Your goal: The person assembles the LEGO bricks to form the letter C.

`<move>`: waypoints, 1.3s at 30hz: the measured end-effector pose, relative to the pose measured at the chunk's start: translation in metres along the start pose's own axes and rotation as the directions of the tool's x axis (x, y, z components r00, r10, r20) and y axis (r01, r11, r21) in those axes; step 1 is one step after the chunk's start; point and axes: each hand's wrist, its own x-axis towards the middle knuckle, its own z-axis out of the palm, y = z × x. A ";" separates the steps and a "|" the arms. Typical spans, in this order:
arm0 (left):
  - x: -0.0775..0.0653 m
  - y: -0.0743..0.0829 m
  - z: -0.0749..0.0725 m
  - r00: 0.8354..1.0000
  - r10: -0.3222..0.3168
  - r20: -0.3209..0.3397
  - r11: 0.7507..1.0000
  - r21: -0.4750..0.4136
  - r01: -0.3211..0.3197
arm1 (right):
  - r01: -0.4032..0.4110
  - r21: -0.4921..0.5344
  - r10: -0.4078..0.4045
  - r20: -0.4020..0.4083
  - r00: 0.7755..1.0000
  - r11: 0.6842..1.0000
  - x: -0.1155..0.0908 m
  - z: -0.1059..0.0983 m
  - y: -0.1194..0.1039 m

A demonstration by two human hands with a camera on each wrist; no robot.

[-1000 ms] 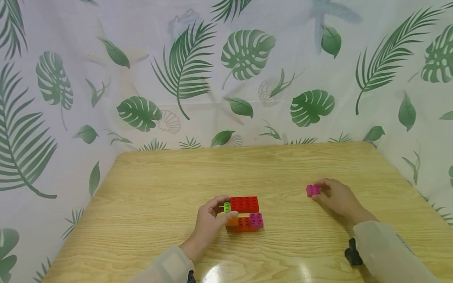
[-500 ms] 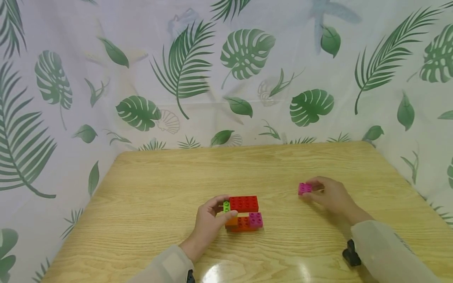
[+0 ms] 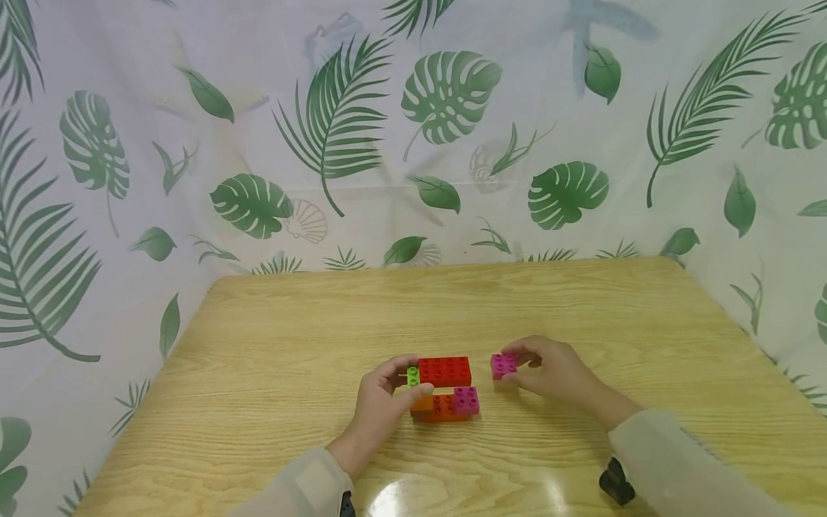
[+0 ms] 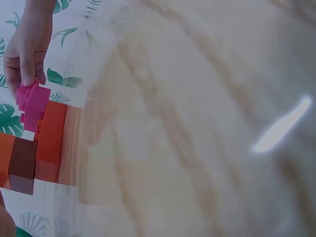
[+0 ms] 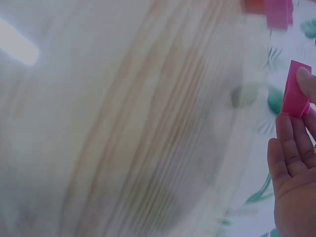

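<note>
Near the middle of the table sits a toy-brick assembly: a red building brick (image 3: 444, 371) at the back, a green brick (image 3: 413, 375) on the left, and an orange-red brick (image 3: 444, 407) in front with a pink brick (image 3: 466, 400) on its right end. My left hand (image 3: 381, 406) grips the left side of this assembly, thumb over an orange brick (image 3: 422, 405) at the front. To the right, my right hand (image 3: 545, 366) pinches a second pink brick (image 5: 295, 91) between thumb and fingers, a short gap away from the red brick.
The wood-grain table (image 3: 310, 323) reaches back to a white curtain (image 3: 362, 143) printed with green leaves. A black wrist device (image 3: 617, 481) hangs under the right sleeve. Light glares off the table's near part.
My right hand has moved left with the pink brick, from the right part of the table to close beside the assembly. The left hand has stayed in place on the bricks.
</note>
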 end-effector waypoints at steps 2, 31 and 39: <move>0.000 0.001 0.000 1.000 0.001 0.003 1.000 0.003 -0.001 | 0.036 -0.009 -0.036 0.015 0.999 0.999 0.001 0.004 -0.008; 0.000 0.005 0.000 0.988 0.155 0.016 0.983 0.095 -0.156 | 0.138 0.042 -0.140 0.066 0.988 0.990 0.009 0.010 -0.061; 0.000 0.007 -0.001 0.984 0.172 0.037 0.972 0.154 -0.176 | 0.148 -0.022 -0.145 0.085 0.986 0.989 0.012 0.007 -0.063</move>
